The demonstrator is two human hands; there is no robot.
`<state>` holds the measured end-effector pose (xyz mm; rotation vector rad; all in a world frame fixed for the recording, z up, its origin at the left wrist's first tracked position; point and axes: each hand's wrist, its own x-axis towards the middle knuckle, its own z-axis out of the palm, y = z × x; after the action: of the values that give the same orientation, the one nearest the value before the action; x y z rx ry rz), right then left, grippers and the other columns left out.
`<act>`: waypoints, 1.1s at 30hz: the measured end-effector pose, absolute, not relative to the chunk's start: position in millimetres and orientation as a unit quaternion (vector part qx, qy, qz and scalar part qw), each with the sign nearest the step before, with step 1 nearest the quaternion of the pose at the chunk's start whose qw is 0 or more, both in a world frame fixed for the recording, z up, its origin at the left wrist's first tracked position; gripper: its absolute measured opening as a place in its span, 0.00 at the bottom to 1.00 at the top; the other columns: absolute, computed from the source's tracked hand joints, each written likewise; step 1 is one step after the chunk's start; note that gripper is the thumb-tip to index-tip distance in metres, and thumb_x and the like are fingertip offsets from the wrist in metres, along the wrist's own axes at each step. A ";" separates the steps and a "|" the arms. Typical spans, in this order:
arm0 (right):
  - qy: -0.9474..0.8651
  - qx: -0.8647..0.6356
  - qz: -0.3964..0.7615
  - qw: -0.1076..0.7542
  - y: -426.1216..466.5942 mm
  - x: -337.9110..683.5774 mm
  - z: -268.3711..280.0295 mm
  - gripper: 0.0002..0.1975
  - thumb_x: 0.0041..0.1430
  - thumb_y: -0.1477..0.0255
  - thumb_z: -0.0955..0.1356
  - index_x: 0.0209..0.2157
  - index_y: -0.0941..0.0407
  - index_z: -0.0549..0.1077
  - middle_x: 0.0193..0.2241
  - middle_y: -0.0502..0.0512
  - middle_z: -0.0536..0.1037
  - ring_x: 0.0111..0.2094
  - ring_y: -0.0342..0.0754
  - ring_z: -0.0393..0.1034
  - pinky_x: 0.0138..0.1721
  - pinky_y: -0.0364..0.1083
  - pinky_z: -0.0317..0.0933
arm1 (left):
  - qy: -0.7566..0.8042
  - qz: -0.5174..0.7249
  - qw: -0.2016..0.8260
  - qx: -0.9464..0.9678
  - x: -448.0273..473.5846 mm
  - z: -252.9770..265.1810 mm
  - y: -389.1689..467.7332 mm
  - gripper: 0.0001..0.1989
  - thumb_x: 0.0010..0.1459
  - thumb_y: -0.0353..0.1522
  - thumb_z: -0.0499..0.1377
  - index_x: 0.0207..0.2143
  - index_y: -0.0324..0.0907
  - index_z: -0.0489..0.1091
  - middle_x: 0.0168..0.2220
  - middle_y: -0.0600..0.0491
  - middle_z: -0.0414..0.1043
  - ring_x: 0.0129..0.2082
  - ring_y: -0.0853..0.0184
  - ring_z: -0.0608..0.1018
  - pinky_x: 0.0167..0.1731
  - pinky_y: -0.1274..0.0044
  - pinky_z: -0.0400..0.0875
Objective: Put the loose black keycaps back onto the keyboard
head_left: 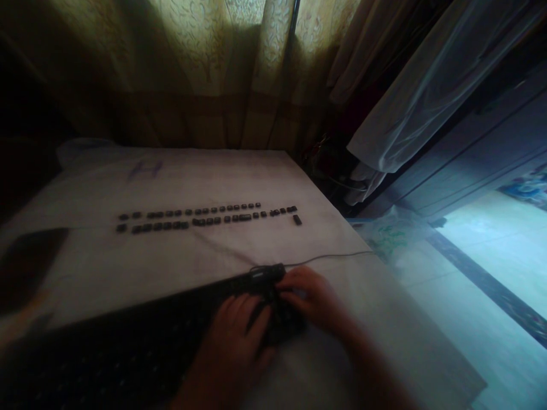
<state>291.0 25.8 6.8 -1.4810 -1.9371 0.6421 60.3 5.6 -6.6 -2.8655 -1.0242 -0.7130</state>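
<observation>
A black keyboard point(141, 324) lies slantwise across the near part of the table, dim and blurred. My left hand point(237, 336) rests on its right part, fingers stretched forward and a dark gap between two of them. At the keyboard's right end, my right hand point(314, 296) has its thumb and forefinger bent close together over the keys; whatever is between their tips is too small and dark to make out. Beyond the keyboard, black keycaps point(203, 221) sit in two long rows, with a single larger keycap point(297, 220) at the right.
A pale cloth covers the table point(222, 176). A thin cable point(329, 256) runs from the keyboard over the right edge. A dark flat object point(32, 262) lies at the left. Curtains point(196, 68) hang behind, white cloth point(397, 119) at right, above a tiled floor point(482, 245).
</observation>
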 end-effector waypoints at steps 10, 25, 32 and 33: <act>-0.712 -0.585 0.246 0.301 25.8 287.8 6.5 0.11 0.52 0.80 0.71 0.34 0.50 0.82 0.32 0.52 0.79 0.36 0.48 0.72 0.40 0.48 0.66 | -0.331 -0.206 0.002 -0.921 59.6 -9.1 5.6 0.22 0.59 0.33 0.57 0.56 0.40 0.66 0.55 0.42 0.68 0.53 0.52 0.73 0.49 0.58 0.72; -0.717 -0.632 0.227 0.189 32.3 281.2 23.6 0.12 0.50 0.77 0.71 0.35 0.49 0.83 0.32 0.53 0.83 0.35 0.50 0.75 0.41 0.49 0.65 | -0.334 -0.226 -0.028 -0.915 59.8 -8.5 5.0 0.22 0.59 0.32 0.58 0.56 0.39 0.66 0.55 0.40 0.68 0.54 0.49 0.72 0.50 0.55 0.71; -0.708 -0.635 0.232 0.202 31.2 281.2 16.3 0.11 0.50 0.77 0.70 0.33 0.49 0.83 0.31 0.53 0.82 0.35 0.51 0.75 0.40 0.50 0.66 | -0.334 -0.221 -0.008 -0.916 59.4 -5.9 5.1 0.21 0.60 0.32 0.57 0.56 0.40 0.66 0.54 0.41 0.69 0.53 0.51 0.73 0.50 0.57 0.72; -0.705 -0.628 0.247 0.219 30.6 282.7 14.3 0.11 0.51 0.77 0.70 0.33 0.49 0.82 0.31 0.52 0.82 0.35 0.51 0.75 0.40 0.50 0.66 | -0.333 -0.220 -0.006 -0.917 59.4 -5.7 5.3 0.21 0.60 0.32 0.57 0.56 0.39 0.66 0.54 0.41 0.69 0.53 0.51 0.73 0.49 0.57 0.72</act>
<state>282.7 30.6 14.3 -1.7378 -1.9501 0.6835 59.4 5.3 -5.7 -2.8924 -1.0497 -0.6938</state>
